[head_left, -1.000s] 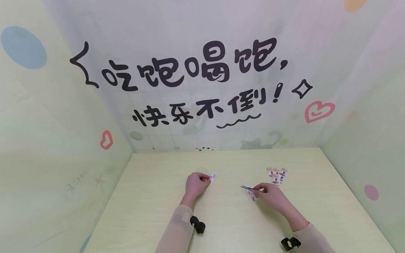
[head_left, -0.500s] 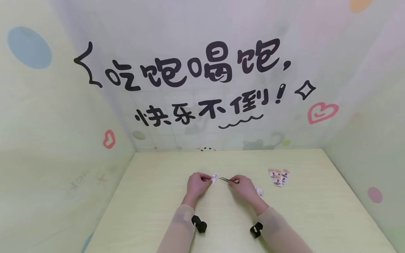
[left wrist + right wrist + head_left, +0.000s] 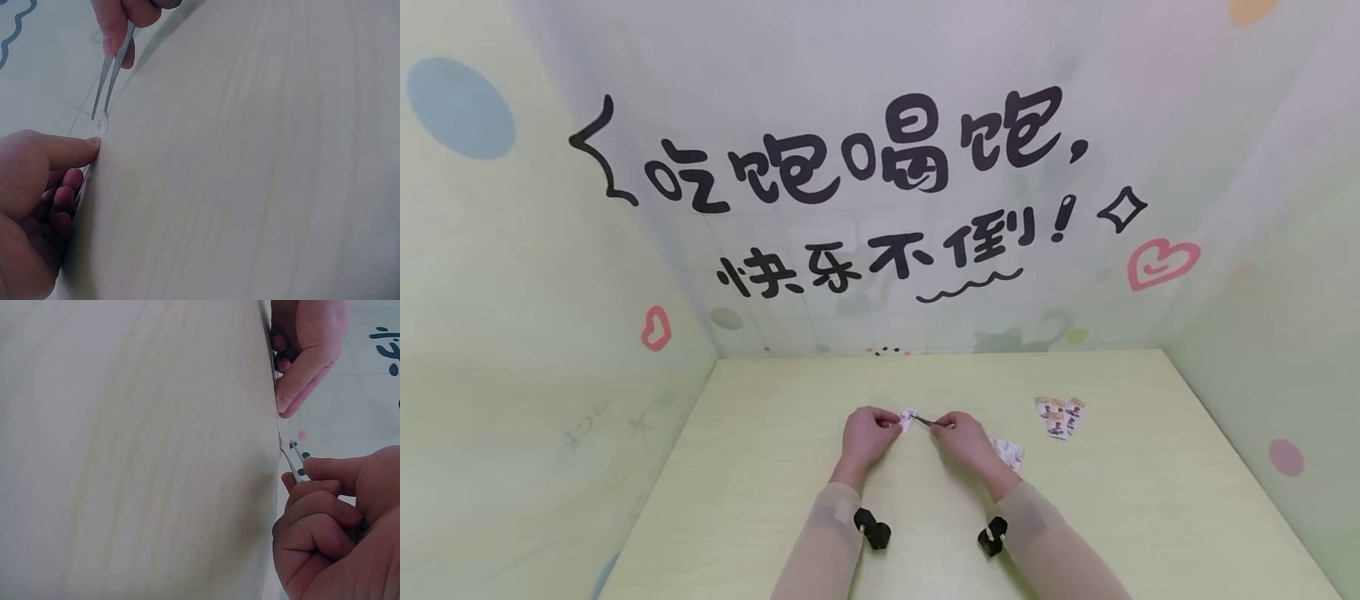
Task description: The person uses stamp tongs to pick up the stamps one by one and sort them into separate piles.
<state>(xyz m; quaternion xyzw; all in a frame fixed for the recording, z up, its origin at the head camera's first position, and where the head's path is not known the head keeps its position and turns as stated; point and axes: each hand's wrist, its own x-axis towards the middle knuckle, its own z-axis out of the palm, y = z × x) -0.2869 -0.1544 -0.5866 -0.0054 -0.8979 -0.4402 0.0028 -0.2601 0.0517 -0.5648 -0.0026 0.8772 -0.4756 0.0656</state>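
In the head view, my left hand (image 3: 871, 435) rests low over the table and holds the near left edge of a small white printed card (image 3: 907, 416) between thumb and finger. My right hand (image 3: 964, 440) pinches a pair of metal tweezers (image 3: 923, 420) that points left at this card. Up close in the left wrist view, the tweezers (image 3: 114, 78) have slightly parted tips, one right at the upper corner of the card (image 3: 102, 125). The left thumb lies over the card's lower end. From the right wrist, the tweezers (image 3: 292, 464) reach toward the left fingers.
Several small cards with orange tops (image 3: 1057, 419) lie overlapping at the back right of the table (image 3: 775, 533). More whitish printed cards (image 3: 1009, 454) lie beside my right wrist, partly hidden by it. A printed wall (image 3: 850, 317) stands behind the table's far edge.
My right hand has moved left with the tweezers, from over the whitish cards to the card at my left hand. The left hand has stayed in place, holding that card.
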